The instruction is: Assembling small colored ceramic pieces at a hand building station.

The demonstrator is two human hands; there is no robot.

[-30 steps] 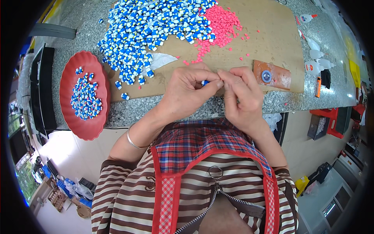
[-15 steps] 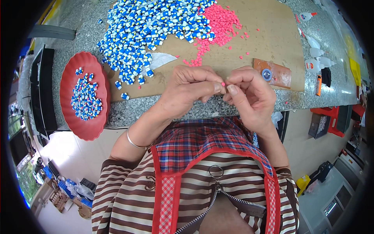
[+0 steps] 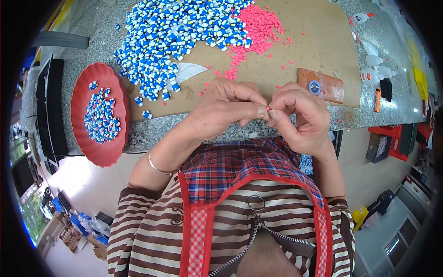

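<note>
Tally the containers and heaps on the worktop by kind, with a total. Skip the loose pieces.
Red scalloped plate: 1
Heap of blue-and-white pieces: 1
Heap of pink pieces: 1
White squeeze bottles: 4 that I can make out
Cardboard sheet: 1
Total: 8

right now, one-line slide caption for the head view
Both hands, left and right, pinch a tiny pink piece over a board strewn with blue-white pieces; red plate beside.
</note>
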